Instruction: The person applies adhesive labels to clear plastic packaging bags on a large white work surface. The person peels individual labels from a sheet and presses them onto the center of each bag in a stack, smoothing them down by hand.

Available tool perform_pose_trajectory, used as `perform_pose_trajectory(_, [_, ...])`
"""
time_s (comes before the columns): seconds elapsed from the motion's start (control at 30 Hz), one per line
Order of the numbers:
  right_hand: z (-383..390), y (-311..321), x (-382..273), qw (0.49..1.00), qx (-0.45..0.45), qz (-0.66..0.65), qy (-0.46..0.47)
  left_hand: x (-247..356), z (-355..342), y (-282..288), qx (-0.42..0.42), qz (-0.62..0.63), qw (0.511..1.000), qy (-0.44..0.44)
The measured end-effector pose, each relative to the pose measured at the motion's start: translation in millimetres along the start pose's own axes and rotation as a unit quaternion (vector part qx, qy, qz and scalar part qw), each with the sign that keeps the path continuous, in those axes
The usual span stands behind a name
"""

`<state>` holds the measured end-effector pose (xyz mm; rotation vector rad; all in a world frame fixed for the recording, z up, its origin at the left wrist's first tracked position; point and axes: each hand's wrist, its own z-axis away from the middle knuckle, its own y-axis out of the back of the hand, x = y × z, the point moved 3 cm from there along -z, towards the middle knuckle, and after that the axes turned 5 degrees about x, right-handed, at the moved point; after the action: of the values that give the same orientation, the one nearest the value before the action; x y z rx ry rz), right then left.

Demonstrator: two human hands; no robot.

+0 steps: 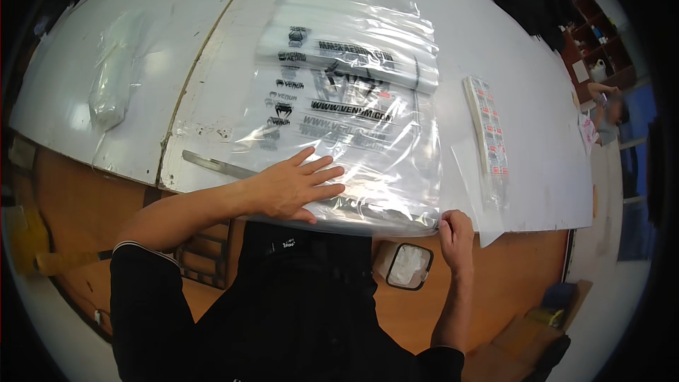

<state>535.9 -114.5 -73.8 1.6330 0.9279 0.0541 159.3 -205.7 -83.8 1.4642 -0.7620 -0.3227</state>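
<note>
Clear plastic, glossy and creased, covers the middle of the white table (537, 191): a layered spread of printed bags (407, 145), its near edge along the table's front rim. Taking the bags as a clock, twelve pointing away from the wearer, the left hand (293, 185) lies at seven, palm down, fingers spread apart on the film. At between four and five, the right hand (456, 232) is curled, thumb and fingers together, clamped on the bags' near corner.

Black print fills the centre and the nine o'clock side. A large emblem sits near the middle, with rows of capital letters at twelve and six from it; the twelve o'clock row looks upside down. Down the nine side runs a column of small emblems and words, some greyer, as though showing through several layers. A few small red marks sit at three from the large emblem.

A metal strip (212, 163) pokes out at eight. At three lies a long sleeve of labels (488, 131), pale with red and grey blocks, their text too small to make out. Far at nine rests a bundle of clear film (113, 74); at between five and six, below the table, stands a bin (382, 258).
</note>
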Motion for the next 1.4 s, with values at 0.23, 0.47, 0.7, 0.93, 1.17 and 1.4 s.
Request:
perform_pose_trajectory(0.23, [65.6, 9.8, 10.6, 0.974, 0.000, -0.037, -0.225, 15.6, -2.8, 1.4, -0.021, 0.027, 0.999, 0.032])
perform_pose_trajectory(0.47, [104.6, 12.8, 0.9, 0.950, -0.001, -0.042, -0.310, 32.4, 3.2, 2.1, -0.045, 0.006, 0.999, 0.014])
perform_pose_trajectory(0.7, [105.5, 23.6, -9.6, 0.965, -0.038, -0.023, -0.257, 25.6, -7.9, 9.3, -0.053, 0.066, 0.996, 0.011])
perform_pose_trajectory(0.93, [58.3, 27.6, -19.9, 0.982, -0.041, -0.033, -0.181, 16.9, -20.9, 17.9, -0.143, 0.165, 0.974, 0.063])
perform_pose_trajectory(1.17, [-19.5, 19.7, -5.1, 0.982, 0.004, -0.039, -0.186, -14.4, -32.2, 24.5, -0.187, 0.381, 0.882, 0.204])
perform_pose_trajectory(1.4, [-51.1, -6.6, 28.5, 0.984, 0.004, 0.006, -0.180, -20.5, -29.1, 22.7, -0.135, 0.396, 0.884, 0.210])
